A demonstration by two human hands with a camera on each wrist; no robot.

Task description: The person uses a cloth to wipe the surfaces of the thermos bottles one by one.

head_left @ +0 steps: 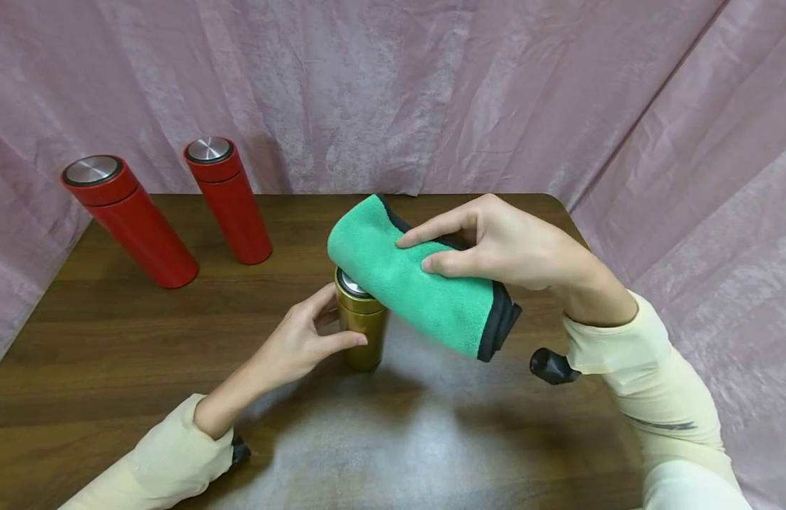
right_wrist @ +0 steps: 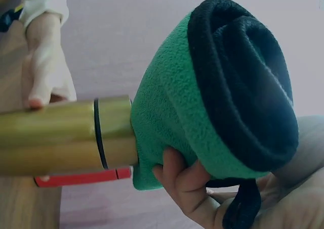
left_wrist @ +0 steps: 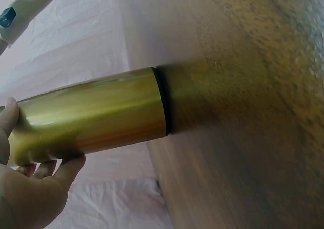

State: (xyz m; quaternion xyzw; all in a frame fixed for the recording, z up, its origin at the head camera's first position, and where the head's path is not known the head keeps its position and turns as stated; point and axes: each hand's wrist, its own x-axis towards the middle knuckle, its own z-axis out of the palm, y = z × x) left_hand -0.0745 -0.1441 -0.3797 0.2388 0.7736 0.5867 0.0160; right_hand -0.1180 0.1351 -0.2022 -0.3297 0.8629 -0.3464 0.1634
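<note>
1. Two hands at work: L hand (head_left: 306, 336) curls round gold cylindrical flask (head_left: 371, 322), thumb one side, fingers other; flask stands upright on brown wood-grain table (head_left: 144, 354).
2. R hand (head_left: 507, 244) pinches folded green plush cloth w/ black edging (head_left: 412, 290), partly over flask's silver-topped lid (head_left: 349, 282); how hard it presses, can't tell.
3. Step in hand: prob. wiping lid.
4. Next move prob. calls for steady L hold, cloth worked round lid's rim.

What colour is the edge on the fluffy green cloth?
The edge is black. It shows best in the right wrist view.
</note>
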